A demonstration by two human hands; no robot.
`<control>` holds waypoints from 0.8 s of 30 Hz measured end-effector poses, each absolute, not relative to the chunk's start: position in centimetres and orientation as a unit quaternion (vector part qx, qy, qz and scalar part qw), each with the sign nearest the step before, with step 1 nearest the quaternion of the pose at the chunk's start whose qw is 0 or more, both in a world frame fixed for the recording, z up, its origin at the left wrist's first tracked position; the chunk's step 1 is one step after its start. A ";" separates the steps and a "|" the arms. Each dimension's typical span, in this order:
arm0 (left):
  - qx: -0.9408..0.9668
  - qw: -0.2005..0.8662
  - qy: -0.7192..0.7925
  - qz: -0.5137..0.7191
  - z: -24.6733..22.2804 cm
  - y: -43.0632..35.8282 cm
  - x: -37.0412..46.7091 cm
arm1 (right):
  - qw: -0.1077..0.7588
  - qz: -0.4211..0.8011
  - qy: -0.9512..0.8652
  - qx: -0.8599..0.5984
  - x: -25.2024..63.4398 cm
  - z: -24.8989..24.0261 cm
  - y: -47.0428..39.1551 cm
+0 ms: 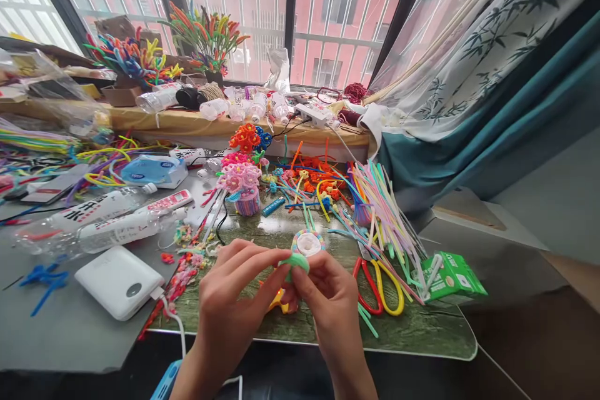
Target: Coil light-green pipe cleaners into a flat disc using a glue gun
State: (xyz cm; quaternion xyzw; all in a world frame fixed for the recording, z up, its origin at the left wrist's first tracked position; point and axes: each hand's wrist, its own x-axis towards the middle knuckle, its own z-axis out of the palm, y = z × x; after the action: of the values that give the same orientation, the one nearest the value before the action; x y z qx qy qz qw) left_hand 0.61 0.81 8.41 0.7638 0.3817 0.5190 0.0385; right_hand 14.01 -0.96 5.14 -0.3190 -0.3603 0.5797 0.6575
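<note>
- Pinching a light-green fuzzy piece [296,260] between the fingertips of the left hand [229,297] and right hand [332,290], with hands close together and clamped on it from both sides, above the near part of the green tabletop [426,331].
- Probably bending or shaping that piece, judging by the double pinch; cannot tell its full form behind the fingers.
- Seems to call next for a steady hold on one side while working along the piece from the other.
- Note a yellow piece [279,306], half hidden beneath the hands, and just beyond them a white roll with a pastel rim [320,239], close enough to bump.
- Mind the scissors [379,280] to the right, beside cut green stems [368,320], and farther off a bundle of pastel stems [384,206] near a green box [454,278].
- Find beyond the roll a pot of pink flowers [240,176]; leftward, a white power bank [119,283], its cable limiting room on that side.
</note>
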 end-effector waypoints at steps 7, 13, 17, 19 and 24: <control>0.753 0.054 0.371 0.541 8.1 0.4 0.1 | 0.645 0.591 -0.354 -0.331 13.3 5.1 -1.6; 0.750 0.074 0.369 0.544 7.1 -0.3 -0.3 | 0.628 0.561 -0.400 -0.362 14.0 5.1 -1.8; 0.754 0.104 0.356 0.543 7.1 -0.5 -0.2 | 0.633 0.528 -0.409 -0.392 14.6 5.7 -1.9; 0.753 0.106 0.355 0.545 7.5 -0.4 -0.1 | 0.636 0.518 -0.410 -0.399 14.7 6.2 -2.1; 0.755 0.105 0.351 0.544 8.6 0.0 0.3 | 0.637 0.496 -0.415 -0.419 14.8 7.4 -2.6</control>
State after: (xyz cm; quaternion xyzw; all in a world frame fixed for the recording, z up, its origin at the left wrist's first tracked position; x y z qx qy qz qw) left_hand 0.29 0.04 8.64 0.7548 0.3507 0.5443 0.1053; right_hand 14.78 -2.65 7.38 -0.4189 -0.4149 0.4963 0.6372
